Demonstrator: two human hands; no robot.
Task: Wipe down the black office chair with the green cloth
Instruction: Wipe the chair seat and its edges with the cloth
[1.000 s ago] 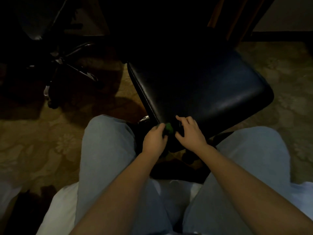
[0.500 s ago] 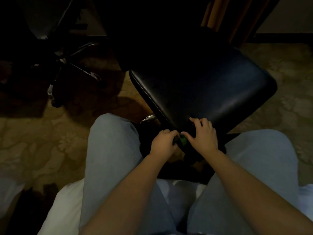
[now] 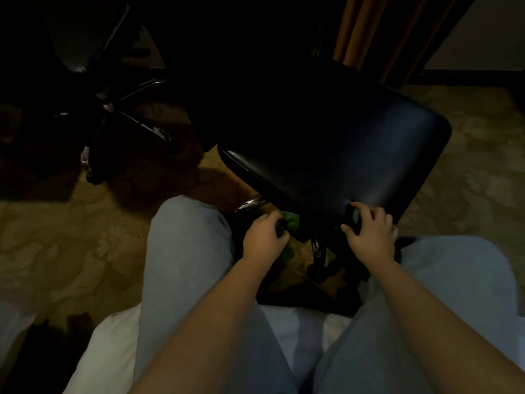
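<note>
I am viewing from the head camera. The light is poor and much of the far side of the scene is in shadow.

The black office chair [image 3: 341, 166] stands in the middle of the scene, a little to the right. Its seat is turned at an angle, so one corner points at the person's knees. A chrome base leg [image 3: 251, 202] shows under the seat's near left edge, and a caster [image 3: 317, 251] shows below the near corner.

The left hand [image 3: 262, 237] is just below the near left edge of the seat. Its fingers [image 3: 272, 218] are curled round the green cloth [image 3: 290, 220] and grip it in a bunch. Part of the cloth sticks out to the right of the knuckles, right against the underside of the seat edge. A second fold shows below the hand. I cannot tell whether the cloth actually touches the chair there.

The right hand [image 3: 372, 236] grips the near corner of the seat. Its fingers are curled over the top edge, and the thumb is on the near side of the edge.

The two hands are apart, with the seat corner between them.

The person's legs, in light blue trousers [image 3: 184, 251], lie to either side of the chair base. White bedding [image 3: 295, 331] is visible beneath the person. The floor is patterned carpet [image 3: 56, 237]. A second chair [image 3: 119, 118] with a star base stands far left, well apart from the first. An orange curtain [image 3: 366, 32] hangs at the far side.
</note>
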